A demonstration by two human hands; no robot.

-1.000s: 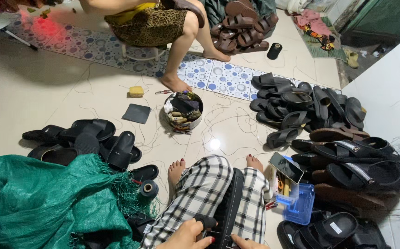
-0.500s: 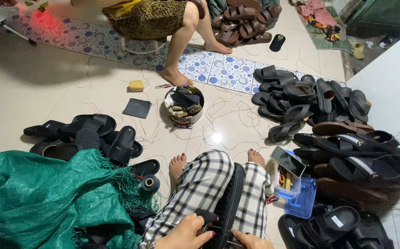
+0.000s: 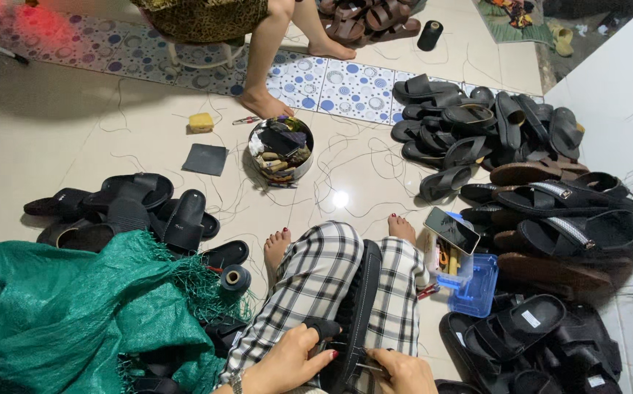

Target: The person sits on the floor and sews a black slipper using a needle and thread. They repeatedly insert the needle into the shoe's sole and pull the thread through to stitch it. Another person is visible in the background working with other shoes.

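A black sandal sole (image 3: 358, 306) lies lengthwise on my lap, between my legs in checked trousers. My left hand (image 3: 287, 361) grips its near end and strap from the left. My right hand (image 3: 400, 371) pinches a thin needle-like tool against the sole's right edge. Both hands sit at the bottom of the view, partly cut off.
Black sandals lie in piles at left (image 3: 123, 211), right (image 3: 550, 219) and far right (image 3: 484, 124). A green net sack (image 3: 61, 314) is at lower left. A round tin of scraps (image 3: 281, 151), thread spool (image 3: 234, 278), blue box with a phone (image 3: 458, 255). Another person sits opposite (image 3: 272, 66).
The view has tilted downward and nearer, so my hands show more fully. The sole stays on my lap, both hands still on it.
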